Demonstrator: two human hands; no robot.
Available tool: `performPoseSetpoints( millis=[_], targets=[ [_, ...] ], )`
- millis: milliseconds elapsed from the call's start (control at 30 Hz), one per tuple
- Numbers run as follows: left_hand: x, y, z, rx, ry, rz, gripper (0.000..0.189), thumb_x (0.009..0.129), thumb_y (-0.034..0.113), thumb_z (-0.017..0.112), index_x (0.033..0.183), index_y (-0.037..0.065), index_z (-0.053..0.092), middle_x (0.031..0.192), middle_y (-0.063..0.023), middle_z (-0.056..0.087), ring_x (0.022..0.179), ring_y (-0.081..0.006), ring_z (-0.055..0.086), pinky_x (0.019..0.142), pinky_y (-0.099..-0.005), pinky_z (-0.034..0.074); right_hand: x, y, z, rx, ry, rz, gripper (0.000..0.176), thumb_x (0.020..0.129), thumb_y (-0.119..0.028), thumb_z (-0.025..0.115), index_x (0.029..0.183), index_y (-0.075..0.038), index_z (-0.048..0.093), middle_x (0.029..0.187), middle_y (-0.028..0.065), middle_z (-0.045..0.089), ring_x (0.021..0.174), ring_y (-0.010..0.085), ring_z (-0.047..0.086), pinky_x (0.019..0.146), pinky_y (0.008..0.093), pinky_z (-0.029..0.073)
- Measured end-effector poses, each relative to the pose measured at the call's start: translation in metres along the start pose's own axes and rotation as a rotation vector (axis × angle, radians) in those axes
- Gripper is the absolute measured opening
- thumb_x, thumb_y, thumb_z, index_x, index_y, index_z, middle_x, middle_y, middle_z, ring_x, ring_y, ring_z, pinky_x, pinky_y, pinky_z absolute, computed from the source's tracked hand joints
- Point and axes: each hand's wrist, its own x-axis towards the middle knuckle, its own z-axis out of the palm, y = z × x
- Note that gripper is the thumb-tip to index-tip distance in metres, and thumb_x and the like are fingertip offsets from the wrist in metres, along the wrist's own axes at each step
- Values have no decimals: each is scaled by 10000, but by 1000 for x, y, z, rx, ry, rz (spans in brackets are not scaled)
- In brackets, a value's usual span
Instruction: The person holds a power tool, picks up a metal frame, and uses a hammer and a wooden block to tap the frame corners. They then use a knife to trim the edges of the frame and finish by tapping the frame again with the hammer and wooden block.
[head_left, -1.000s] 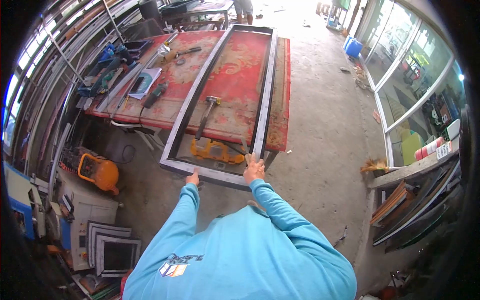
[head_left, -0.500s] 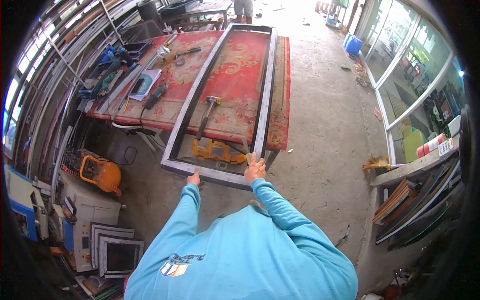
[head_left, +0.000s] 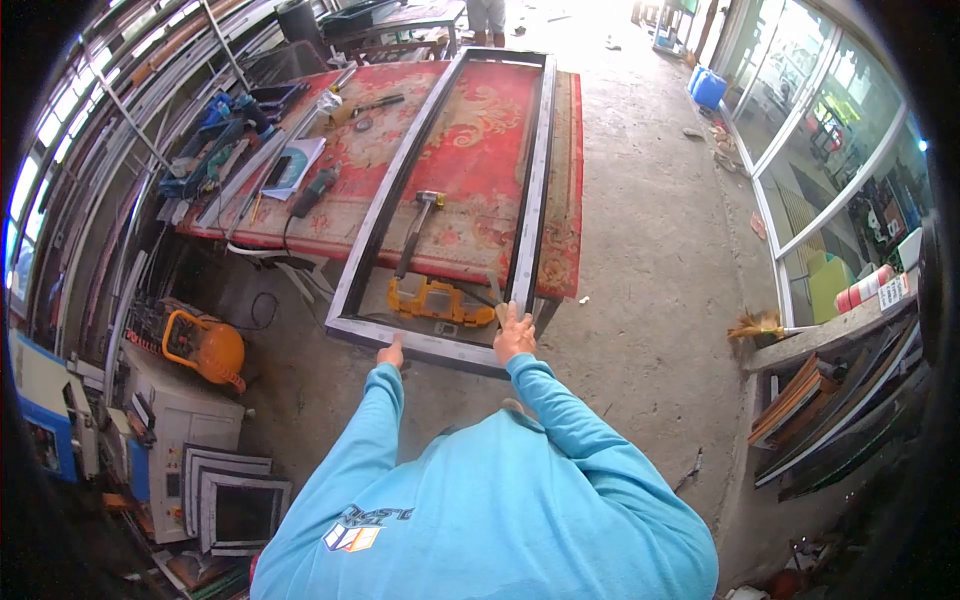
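A long rectangular metal frame (head_left: 385, 205) lies across the red patterned cloth (head_left: 470, 115), its near end jutting past the table edge. My left hand (head_left: 391, 352) is at the near bar, with its fingers closed round the edge and partly hidden under it. At the near right corner, my right hand (head_left: 515, 336) grips the frame; a thin flat tool (head_left: 497, 300) shows by its fingers. Inside the frame's outline a mallet (head_left: 420, 232) rests on the cloth. Below the table edge, a yellow tool case (head_left: 440, 302) is visible through the frame.
A grinder (head_left: 316, 191), papers (head_left: 299, 165) and tool trays (head_left: 205, 160) occupy the table's left part. An orange tank (head_left: 218, 350) stands on the floor at left. Shelves with panels (head_left: 840, 410) are at right. A person's legs (head_left: 487, 18) show at the back.
The view has shifted very slightly. Both hands remain at the near end of the frame, and nothing else has visibly moved.
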Motion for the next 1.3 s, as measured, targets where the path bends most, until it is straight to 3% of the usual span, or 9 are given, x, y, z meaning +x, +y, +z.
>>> performPoseSetpoints(
  millis=[533,600,733,800,867,933,1000,1100,1300],
  targets=[
    [13,-11,16,-25,-20,56,1011,839,769,417,1147,-180,577,1231,-349,561,1209,-444,517,1015,-435,393,-94,92,0,430,268,-182,669,770,-130,696,1376,-21,435,1280,216,542,1161,367,546,1012,416,429],
    [8,-9,19,-45,-9,57,953,859,717,471,1156,-183,570,1214,-353,568,1180,-452,534,998,-439,412,-118,111,5,682,189,-87,647,782,-107,689,1373,-18,441,1195,186,600,1096,326,592,962,390,471],
    [-2,-9,26,-156,48,64,931,883,717,434,1100,-173,599,1148,-352,599,1125,-461,558,956,-450,433,-162,145,7,694,117,81,622,794,-121,696,1358,-8,459,1087,139,633,888,250,640,773,387,543],
    [-9,-4,18,-182,-51,7,900,875,655,530,1209,-180,519,1237,-350,554,1145,-461,546,962,-452,423,-184,135,-13,669,57,161,610,797,-129,695,1344,-6,455,1073,138,635,824,242,642,691,379,542],
    [-17,-10,23,-298,235,235,894,840,535,660,1343,-154,390,1372,-325,460,1240,-430,486,999,-448,415,-184,140,-17,641,-16,248,599,800,-136,694,1331,-3,450,1060,137,637,761,234,645,610,372,541],
    [-11,-19,29,32,504,484,923,800,424,735,1411,-110,295,1453,-289,381,1324,-388,414,1063,-438,382,-175,173,-6,449,103,80,526,812,-149,685,1259,-1,451,963,134,632,665,206,630,494,343,507],
    [-33,-12,22,133,608,594,858,750,366,755,1378,-83,382,1474,-259,364,1343,-374,399,1100,-444,346,-180,142,-41,561,-38,227,457,824,-160,676,1191,-7,450,896,137,611,637,211,626,496,344,505],
    [-54,3,17,252,222,770,456,791,362,704,1206,178,656,1518,-100,361,1426,-319,279,1098,-663,215,-168,119,-65,524,-161,243,428,834,-152,663,1184,-14,457,862,126,589,567,191,596,476,339,491],
    [-78,27,40,429,-103,676,570,863,583,589,1312,232,584,1545,-35,305,1487,-312,-11,1077,-766,75,-133,118,-83,396,-279,23,368,855,-132,630,1171,-14,483,861,117,604,525,165,584,471,305,479]
  ],
)
